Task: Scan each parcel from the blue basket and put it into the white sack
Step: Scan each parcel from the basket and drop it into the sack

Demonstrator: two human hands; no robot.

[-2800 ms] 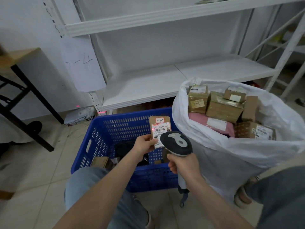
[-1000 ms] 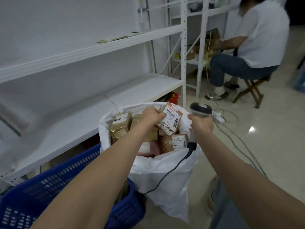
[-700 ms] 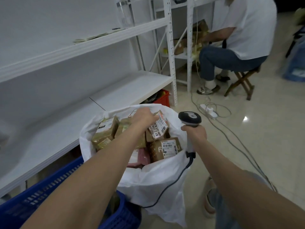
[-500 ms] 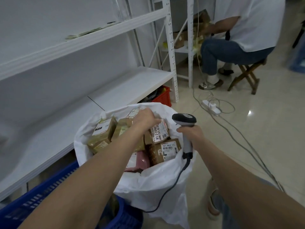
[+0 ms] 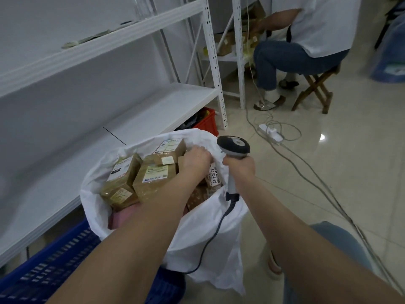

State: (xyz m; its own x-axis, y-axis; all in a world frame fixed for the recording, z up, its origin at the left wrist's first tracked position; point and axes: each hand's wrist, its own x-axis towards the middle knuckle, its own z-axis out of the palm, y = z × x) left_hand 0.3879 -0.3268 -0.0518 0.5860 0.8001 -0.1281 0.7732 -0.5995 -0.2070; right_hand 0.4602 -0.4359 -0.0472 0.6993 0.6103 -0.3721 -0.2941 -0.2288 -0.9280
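The white sack (image 5: 203, 233) stands open in the middle, filled with several brown taped parcels. My left hand (image 5: 196, 160) reaches into the sack's far right side, fingers down over a small brown parcel (image 5: 215, 177) with a white label that stands on edge against the sack wall. Whether the fingers still grip it is hidden. My right hand (image 5: 240, 166) holds a grey handheld scanner (image 5: 233, 148) upright over the sack's right rim, its cable trailing down the sack. A corner of the blue basket (image 5: 50, 268) shows at the lower left.
White metal shelving (image 5: 153, 110) runs along the left and behind the sack, with a red crate (image 5: 207, 122) under it. A seated person (image 5: 306, 40) on a wooden stool works at the back right. A power strip (image 5: 270, 133) and cables cross the tiled floor.
I turned from the blue basket to the sack with the scanned parcel. My left hand lowered it into the sack's right side; the scanner hand stayed beside the rim.
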